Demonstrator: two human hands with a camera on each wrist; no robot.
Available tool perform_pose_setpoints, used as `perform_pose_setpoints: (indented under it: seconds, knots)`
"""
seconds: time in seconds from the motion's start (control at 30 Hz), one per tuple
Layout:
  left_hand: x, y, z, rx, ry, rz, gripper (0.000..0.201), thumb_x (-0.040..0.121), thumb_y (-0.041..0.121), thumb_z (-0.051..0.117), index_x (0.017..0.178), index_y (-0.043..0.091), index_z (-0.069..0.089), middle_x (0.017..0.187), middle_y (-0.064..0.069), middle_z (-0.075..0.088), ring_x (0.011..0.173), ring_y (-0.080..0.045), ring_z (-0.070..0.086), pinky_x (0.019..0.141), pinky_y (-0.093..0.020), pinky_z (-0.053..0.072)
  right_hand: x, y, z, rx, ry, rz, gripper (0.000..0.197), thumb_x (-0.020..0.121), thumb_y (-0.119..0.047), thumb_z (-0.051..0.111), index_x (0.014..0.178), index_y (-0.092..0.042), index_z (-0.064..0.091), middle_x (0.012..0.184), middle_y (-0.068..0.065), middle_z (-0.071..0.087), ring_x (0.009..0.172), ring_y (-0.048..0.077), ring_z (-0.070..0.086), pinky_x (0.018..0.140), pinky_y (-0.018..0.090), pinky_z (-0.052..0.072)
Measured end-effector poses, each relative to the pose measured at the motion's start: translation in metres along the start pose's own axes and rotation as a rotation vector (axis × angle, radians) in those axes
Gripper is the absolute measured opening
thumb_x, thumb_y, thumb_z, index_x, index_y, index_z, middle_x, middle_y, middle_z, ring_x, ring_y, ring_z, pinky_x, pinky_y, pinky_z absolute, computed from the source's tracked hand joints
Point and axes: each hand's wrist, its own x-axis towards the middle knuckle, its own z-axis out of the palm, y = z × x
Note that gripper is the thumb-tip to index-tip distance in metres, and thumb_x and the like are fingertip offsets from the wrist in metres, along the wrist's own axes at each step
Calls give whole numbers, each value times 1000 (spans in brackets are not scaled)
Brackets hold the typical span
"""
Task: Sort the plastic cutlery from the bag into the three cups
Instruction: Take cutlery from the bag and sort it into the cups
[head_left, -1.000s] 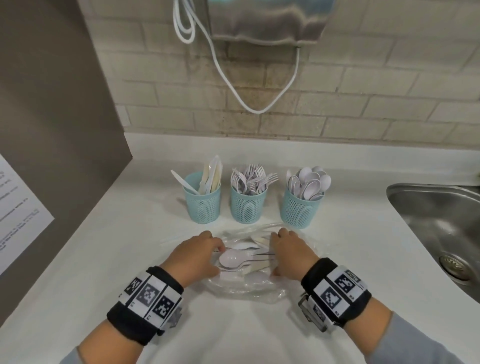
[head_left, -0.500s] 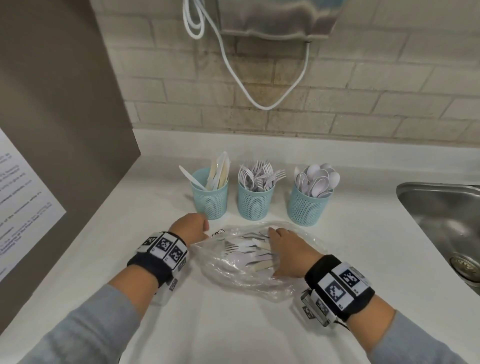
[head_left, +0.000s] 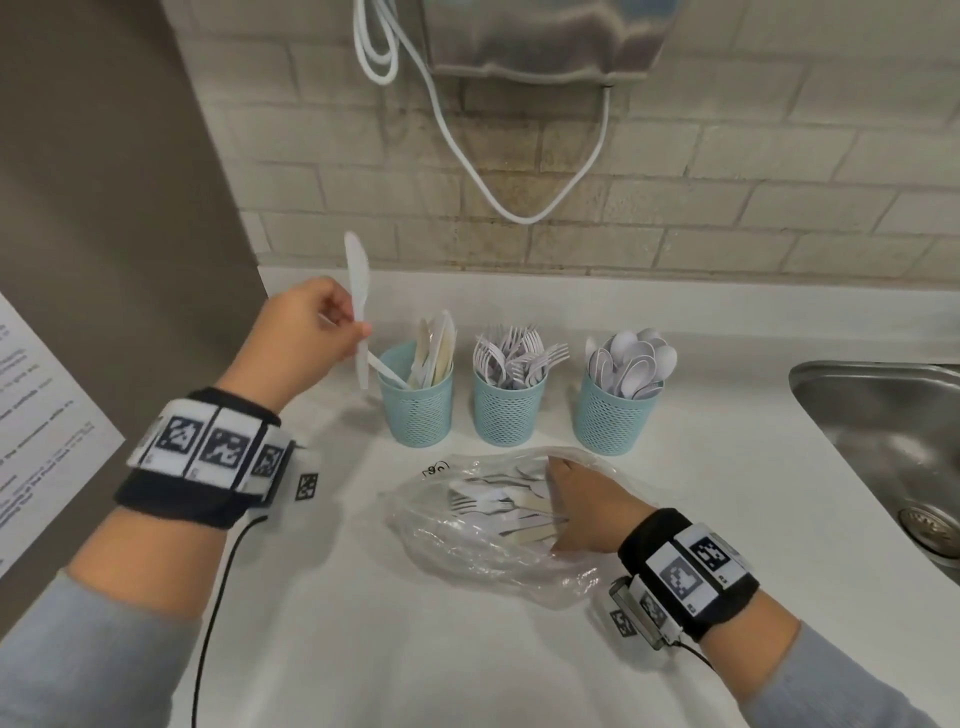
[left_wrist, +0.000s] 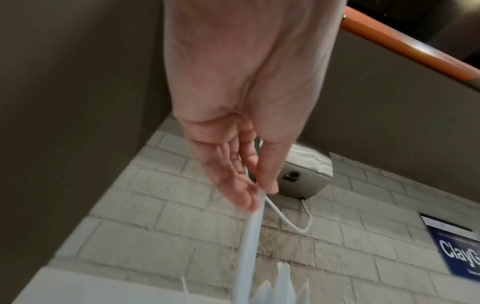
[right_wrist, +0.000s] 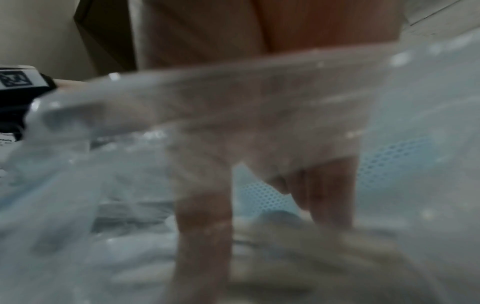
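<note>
Left hand (head_left: 306, 332) pinching white knife (head_left: 358, 291) upright beside knife cup (head_left: 415, 400); right hand (head_left: 582, 509) (fingers extended) reaching inside bag (head_left: 467, 540) on worktop (head_left: 363, 623).

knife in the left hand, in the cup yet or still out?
Out. The left hand pinches the white knife upright in the air, left of the knife cup; its lower tip hangs outside the rim.

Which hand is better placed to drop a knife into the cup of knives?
Left. The left hand already pinches a white plastic knife just beside the leftmost teal mesh cup, which holds knives. The right hand is inside the clear plastic bag.
</note>
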Motion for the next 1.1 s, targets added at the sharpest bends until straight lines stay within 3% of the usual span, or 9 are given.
perform_pose_setpoints:
  seconds: [0.1, 0.37, 0.47, 0.57, 0.63, 0.73, 0.97, 1.03, 1.1]
  knots:
    - [23, -2, 27, -94, 18, -24, 17, 78, 10, 73, 84, 11, 57, 75, -13, 63, 62, -20, 62, 72, -36, 54, 0, -1, -4, 34, -3, -11, 96, 73, -23, 78, 145, -1, 18, 146, 14, 38, 129, 27, 43, 104, 29, 37]
    - [45, -26, 75, -118, 90, -44, 16, 82, 18, 69, 85, 14, 54, 69, -4, 63, 72, -22, 62, 70, -30, 48, -1, 7, -3, -12, -25, 32, 93, 82, -22, 68, 149, 0, 8, 154, 15, 26, 138, 28, 33, 113, 31, 28]
    - [42, -29, 79, 85, -77, -65, 16, 80, 12, 69, 77, 14, 53, 68, -4, 62, 77, -26, 62, 68, -30, 44, 4, 7, 1, -41, -41, 42, 82, 81, -24, 69, 144, 0, 22, 143, 15, 40, 128, 29, 42, 105, 33, 37]
    - [39, -31, 83, 250, -180, -73, 13, 78, 3, 62, 77, 15, 55, 89, -11, 70, 90, -31, 62, 81, -37, 47, 7, 5, 1, -62, -33, 22, 68, 78, -29, 72, 132, -4, 38, 130, 13, 49, 117, 28, 49, 96, 33, 42]
    - [37, -29, 85, 371, -243, -46, 12, 79, 12, 65, 81, 18, 55, 92, -6, 71, 94, -28, 61, 89, -36, 41, 9, 4, 2, -60, -30, -1, 62, 78, -36, 72, 124, -6, 44, 125, 12, 50, 113, 28, 50, 92, 33, 42]
    - [35, -23, 89, 608, -313, 10, 4, 85, 17, 59, 89, 18, 59, 93, -5, 67, 94, -28, 60, 87, -36, 35, 13, 1, 4, -38, -24, -35, 61, 77, -41, 73, 122, -9, 48, 123, 10, 50, 111, 27, 50, 91, 32, 41]
    - [34, -9, 89, 763, -454, 7, 16, 89, 12, 52, 101, 8, 61, 106, -10, 66, 100, -29, 60, 87, -36, 39, 18, -7, 11, -91, -25, -112, 69, 73, -35, 76, 128, -11, 42, 126, 11, 47, 118, 29, 46, 99, 35, 41]
    - [32, -5, 85, 766, -454, -3, 22, 89, 12, 53, 108, 9, 62, 111, -8, 65, 104, -28, 58, 93, -37, 37, 18, -7, 10, -108, -20, -109, 66, 74, -36, 76, 126, -10, 45, 124, 11, 49, 116, 29, 49, 97, 35, 42]
    - [27, 0, 74, 710, -354, 20, 27, 88, 12, 55, 114, 13, 63, 114, -8, 65, 108, -27, 57, 96, -39, 37, 19, -7, 10, -97, -26, -94, 64, 76, -37, 74, 126, -10, 46, 125, 12, 50, 116, 29, 50, 96, 34, 42]
